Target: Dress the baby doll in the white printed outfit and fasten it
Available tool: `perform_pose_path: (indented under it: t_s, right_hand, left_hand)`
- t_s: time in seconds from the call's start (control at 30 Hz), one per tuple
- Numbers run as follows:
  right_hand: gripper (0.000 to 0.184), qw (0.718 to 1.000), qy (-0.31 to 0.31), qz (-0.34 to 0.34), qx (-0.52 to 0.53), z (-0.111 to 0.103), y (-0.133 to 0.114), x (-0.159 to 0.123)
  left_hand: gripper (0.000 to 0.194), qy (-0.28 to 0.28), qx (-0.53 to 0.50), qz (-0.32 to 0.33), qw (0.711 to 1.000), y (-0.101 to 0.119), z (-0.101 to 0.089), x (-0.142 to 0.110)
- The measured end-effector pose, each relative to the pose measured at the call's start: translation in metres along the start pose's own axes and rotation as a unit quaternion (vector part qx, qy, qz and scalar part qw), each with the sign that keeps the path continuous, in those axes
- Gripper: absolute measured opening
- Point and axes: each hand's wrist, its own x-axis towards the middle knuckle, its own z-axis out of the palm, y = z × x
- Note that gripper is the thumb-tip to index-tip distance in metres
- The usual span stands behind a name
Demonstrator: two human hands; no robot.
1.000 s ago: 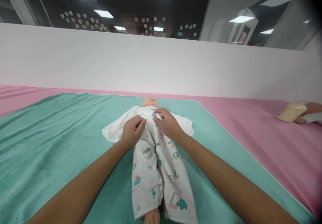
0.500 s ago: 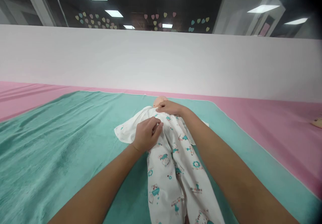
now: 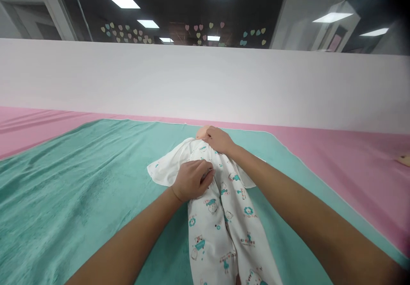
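A baby doll lies on the teal blanket, its rounded head at the far end, mostly hidden behind my right hand. It wears a white baby outfit printed with little animals and teal shapes, the sleeves spread to both sides and the legs stretched towards me. My left hand rests on the front of the outfit around the chest, fingers curled and thumb pressed in on the cloth. Up at the neckline, just below the head, my right hand has bent fingers gathering the fabric. The fingertips of both hands are partly hidden.
The teal blanket covers a pink sheet that shows at the edges. Behind stands a white wall under a dark window with heart stickers. A small beige object sits at the far right edge.
My left hand has slid down the outfit towards me and slightly right. My right hand has shifted a little right at the neckline, its fingers more bent. The view has tilted up slightly.
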Motion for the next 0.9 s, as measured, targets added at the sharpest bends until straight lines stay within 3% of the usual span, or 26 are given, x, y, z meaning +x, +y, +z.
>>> perform_pose_path:
  t_s: [0.13,0.27,0.43,0.67,0.9]
  right_hand:
    - [0.018,0.997,0.013,0.057,-0.052,0.0,-0.004,-0.007]
    - [0.018,0.996,0.024,0.082,-0.031,0.001,0.006,-0.009]
    - [0.019,0.992,0.046,0.12,0.02,0.003,0.023,-0.007]
    - [0.028,0.973,0.072,0.185,0.12,0.015,0.049,-0.003]
    - [0.034,0.953,0.156,0.18,0.186,0.029,0.05,-0.025]
  left_hand:
    - [0.012,-0.002,0.001,0.013,1.0,0.001,0.0,-0.001]
    - [0.014,0.017,-0.018,-0.03,0.999,0.0,-0.003,0.0]
    - [0.015,0.029,-0.036,-0.071,0.996,-0.004,-0.006,0.002]
    - [0.015,0.034,-0.032,-0.042,0.998,0.001,-0.009,0.007]
    - [0.004,-0.003,-0.044,-0.047,0.998,-0.001,-0.008,0.011]
